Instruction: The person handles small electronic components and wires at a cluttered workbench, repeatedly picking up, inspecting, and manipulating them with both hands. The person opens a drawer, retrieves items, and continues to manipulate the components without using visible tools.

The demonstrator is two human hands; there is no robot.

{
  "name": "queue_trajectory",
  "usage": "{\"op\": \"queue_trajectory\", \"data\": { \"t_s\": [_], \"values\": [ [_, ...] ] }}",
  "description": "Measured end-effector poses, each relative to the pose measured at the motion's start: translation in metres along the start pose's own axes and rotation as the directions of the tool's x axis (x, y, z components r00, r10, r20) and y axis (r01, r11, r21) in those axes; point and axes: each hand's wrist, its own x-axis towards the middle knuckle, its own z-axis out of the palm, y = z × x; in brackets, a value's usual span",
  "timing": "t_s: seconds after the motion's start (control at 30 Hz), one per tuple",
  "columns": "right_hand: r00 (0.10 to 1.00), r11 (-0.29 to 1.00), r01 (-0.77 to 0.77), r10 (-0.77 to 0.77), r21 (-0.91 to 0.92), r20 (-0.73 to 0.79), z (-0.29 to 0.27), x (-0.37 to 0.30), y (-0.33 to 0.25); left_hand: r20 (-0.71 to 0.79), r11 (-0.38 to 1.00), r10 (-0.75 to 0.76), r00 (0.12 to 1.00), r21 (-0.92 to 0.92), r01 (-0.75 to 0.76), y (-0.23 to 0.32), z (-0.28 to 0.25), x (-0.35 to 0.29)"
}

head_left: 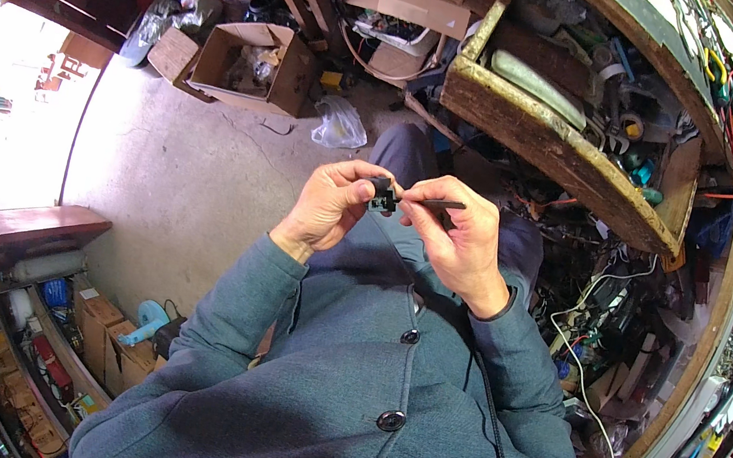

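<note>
The small black part (381,201) sits in front of your body, raised over your lap, between your two hands. It looks like hard plastic or coated metal, though it is too small to tell which. Judge it light and stiff, with little give; any thin edges or tabs could chip or snap if you pry hard. Its smoothness cannot be read from here, so treat it as able to slip. The best hold is a pinch on its thicker body, clear of the face being worked.

Your left hand (330,205) has it pinched between thumb and fingers at the upper left. Your right hand (457,235) grips a slim dark tool (446,205), which looks rigid and light; its near end meets or nearly meets the part, but the contact is hidden by your fingertips. Hold that tool low, near its working end, for control.

Below is your dark coat (331,338). Beyond your knees, a clear plastic bag (341,123) lies on the concrete floor (198,152), near a cardboard box (286,80). To the right juts a cluttered wooden drawer (549,152).
</note>
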Motion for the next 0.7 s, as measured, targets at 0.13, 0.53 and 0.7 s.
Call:
{"op": "queue_trajectory", "data": {
  "t_s": [0.13, 0.53, 0.7],
  "values": [
    [0.982, 0.93, -0.187, 0.186, 0.318, 0.034, -0.001, -0.005, 0.005, 0.008, 0.998, -0.013, 1.0, -0.061, 0.014, 0.0, 0.001, 0.001],
    [0.96, 0.881, -0.18, 0.255, 0.437, -0.119, -0.036, -0.02, 0.01, -0.556, 0.946, 0.058, 0.829, -0.235, -0.224, 0.005, -0.105, 0.026],
    [0.945, 0.875, -0.214, 0.297, 0.435, -0.133, -0.043, -0.027, 0.01, -0.638, 0.896, 0.23, 0.735, -0.155, -0.415, 0.081, -0.207, 0.065]
  ]
}}
